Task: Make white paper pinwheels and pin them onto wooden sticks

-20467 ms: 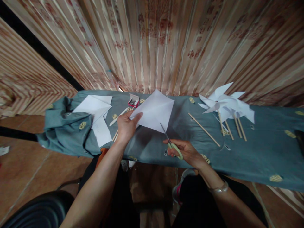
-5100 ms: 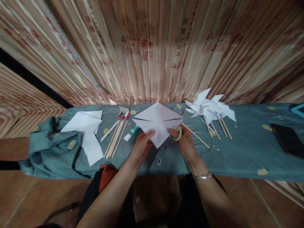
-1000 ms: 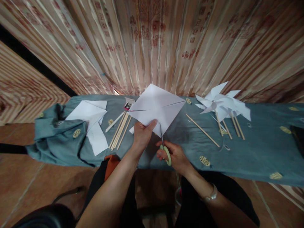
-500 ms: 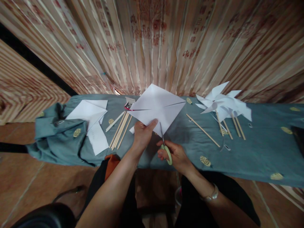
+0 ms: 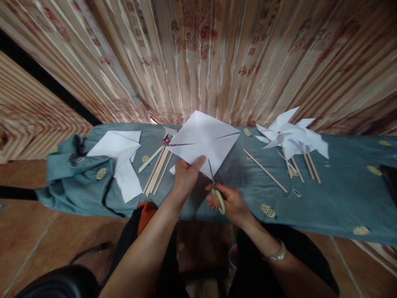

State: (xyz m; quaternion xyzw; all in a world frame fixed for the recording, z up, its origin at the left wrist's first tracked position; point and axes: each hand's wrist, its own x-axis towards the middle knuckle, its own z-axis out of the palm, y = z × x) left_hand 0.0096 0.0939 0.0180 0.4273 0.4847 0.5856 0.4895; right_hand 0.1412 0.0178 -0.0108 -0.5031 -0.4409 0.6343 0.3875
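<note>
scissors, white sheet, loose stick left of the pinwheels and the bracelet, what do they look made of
Scissors: smooth pale green handles, probably plastic; thin grey blades, likely metal.
White sheet: matte paper, it seems; thin, with clean-edged slits.
Loose stick: pale tan and dull, so likely bare wood; could be bamboo.
Bracelet: silvery with bright highlights, suggesting polished metal.
</note>
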